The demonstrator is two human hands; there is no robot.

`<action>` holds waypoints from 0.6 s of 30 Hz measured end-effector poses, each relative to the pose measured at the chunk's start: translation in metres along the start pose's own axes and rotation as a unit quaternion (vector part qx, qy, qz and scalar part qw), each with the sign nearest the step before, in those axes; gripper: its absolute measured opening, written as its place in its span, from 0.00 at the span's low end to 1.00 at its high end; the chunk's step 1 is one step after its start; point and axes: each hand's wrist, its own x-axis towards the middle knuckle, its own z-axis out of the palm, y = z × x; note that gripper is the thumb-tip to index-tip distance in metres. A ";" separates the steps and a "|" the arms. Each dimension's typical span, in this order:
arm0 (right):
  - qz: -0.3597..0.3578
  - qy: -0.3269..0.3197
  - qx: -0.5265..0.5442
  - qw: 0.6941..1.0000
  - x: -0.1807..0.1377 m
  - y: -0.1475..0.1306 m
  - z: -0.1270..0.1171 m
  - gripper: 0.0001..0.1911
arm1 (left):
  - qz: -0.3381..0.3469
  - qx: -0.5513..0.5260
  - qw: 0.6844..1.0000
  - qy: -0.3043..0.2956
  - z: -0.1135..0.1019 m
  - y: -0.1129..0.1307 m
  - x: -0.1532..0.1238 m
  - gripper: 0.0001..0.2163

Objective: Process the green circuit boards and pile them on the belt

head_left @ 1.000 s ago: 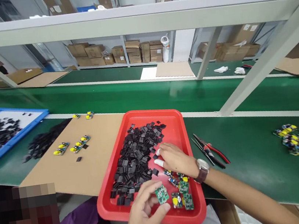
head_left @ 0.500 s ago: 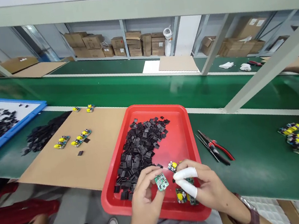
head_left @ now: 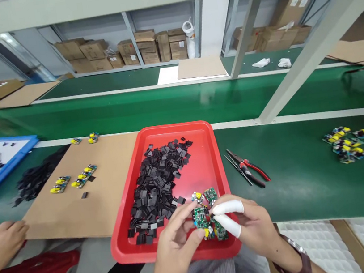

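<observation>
Both hands pinch one small green circuit board (head_left: 200, 217) between them: left hand (head_left: 174, 250) from the left, right hand (head_left: 252, 226) with white finger cots (head_left: 228, 208) opposite, above the red tray (head_left: 126, 248), black chips (head_left: 158, 189) just beyond.

I saw my left hand (head_left: 177, 245) and right hand (head_left: 252, 226) meet over the near edge of the red tray (head_left: 211, 150), both pinching one small green circuit board (head_left: 200, 217). Two fingers of the right hand wore white finger cots (head_left: 227, 207). More boards (head_left: 210, 194) lay just beyond it in the tray, beside a heap of black square pieces (head_left: 161, 180). Red-handled pliers (head_left: 250, 172) lay on the green bench (head_left: 303, 182) right of the tray. Another person's hand (head_left: 1, 245) rested at the cardboard sheet (head_left: 100, 184) far left.
</observation>
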 end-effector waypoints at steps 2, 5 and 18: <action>-0.030 0.013 -0.031 0.999 -0.003 0.000 0.000 0.19 | -0.008 0.017 1.000 0.017 -0.001 -0.001 0.001 0.21; -0.051 0.004 -0.056 0.997 -0.006 -0.001 0.001 0.20 | -0.013 0.012 1.000 0.000 0.003 0.002 0.003 0.19; -0.045 0.012 -0.103 0.994 -0.016 -0.002 0.012 0.20 | -0.016 0.009 0.999 -0.041 0.008 0.013 0.010 0.17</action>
